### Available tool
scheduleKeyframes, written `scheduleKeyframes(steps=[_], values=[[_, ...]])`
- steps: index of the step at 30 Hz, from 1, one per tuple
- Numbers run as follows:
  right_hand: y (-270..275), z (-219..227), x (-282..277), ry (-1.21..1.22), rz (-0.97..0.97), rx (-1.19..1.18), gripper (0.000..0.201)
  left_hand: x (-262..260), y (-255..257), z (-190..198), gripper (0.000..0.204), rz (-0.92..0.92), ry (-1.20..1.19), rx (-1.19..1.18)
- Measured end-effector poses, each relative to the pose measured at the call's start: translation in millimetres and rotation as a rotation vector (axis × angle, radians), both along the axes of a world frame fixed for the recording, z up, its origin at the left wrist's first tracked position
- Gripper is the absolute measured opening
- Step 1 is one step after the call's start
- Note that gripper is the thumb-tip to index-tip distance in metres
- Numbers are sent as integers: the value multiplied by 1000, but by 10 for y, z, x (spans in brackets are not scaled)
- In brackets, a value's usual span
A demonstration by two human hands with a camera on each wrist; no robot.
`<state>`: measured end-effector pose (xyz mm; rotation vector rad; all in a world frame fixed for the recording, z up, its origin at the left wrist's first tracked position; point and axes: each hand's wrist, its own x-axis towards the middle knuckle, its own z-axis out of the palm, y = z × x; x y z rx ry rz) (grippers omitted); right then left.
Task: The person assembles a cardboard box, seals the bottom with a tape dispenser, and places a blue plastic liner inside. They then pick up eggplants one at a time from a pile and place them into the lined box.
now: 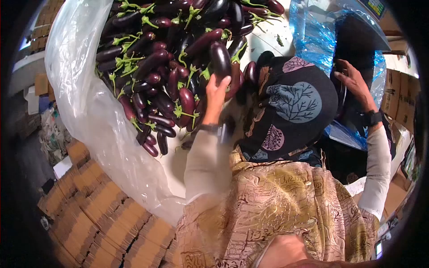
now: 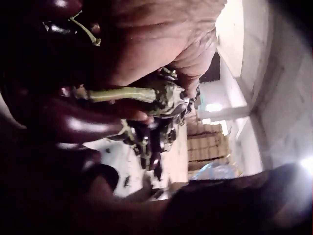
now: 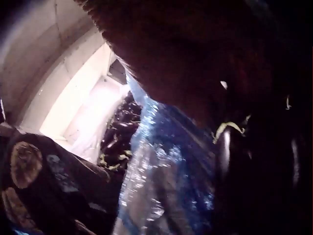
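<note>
In the head view the left hand (image 1: 216, 96) grips a dark eggplant (image 1: 220, 59) by its lower end, at the near right side of a large eggplant pile (image 1: 156, 67). A green stem (image 2: 122, 94) lies under that palm in the left wrist view. The right hand (image 1: 356, 85) reaches into a blue plastic liner (image 1: 313, 31), its fingers bent over a dark eggplant (image 1: 342, 96) that is mostly in shadow. In the right wrist view, eggplants (image 3: 225, 161) show dimly below the hand; its fingertips are hidden.
Clear plastic sheeting (image 1: 76, 76) borders the pile on the left. Flattened cardboard (image 1: 103, 205) lies at lower left. A patterned head covering (image 1: 295, 102) fills the space between the arms. More cardboard boxes (image 1: 397, 94) stand at the right, and a scale display (image 1: 374, 6) at top right.
</note>
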<state>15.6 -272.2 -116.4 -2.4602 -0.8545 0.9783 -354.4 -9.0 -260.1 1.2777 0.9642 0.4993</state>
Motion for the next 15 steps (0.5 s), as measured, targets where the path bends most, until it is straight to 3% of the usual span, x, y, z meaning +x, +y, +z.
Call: scheduleKeyframes(steps=[1,3,7,15], values=[[-2,160,6,-2,-8,3,58,37,-40,161,37,106,-189,-221],[6,357,22,237,66,69,55,-100,19,460,44,25,-377,-527],[99,732,-173,300,105,188,52,-44,-34,1100,65,-42,-625,-769],[191,1171,-593,380,133,441,40,361,-193,2047,74,-225,-729,-823]])
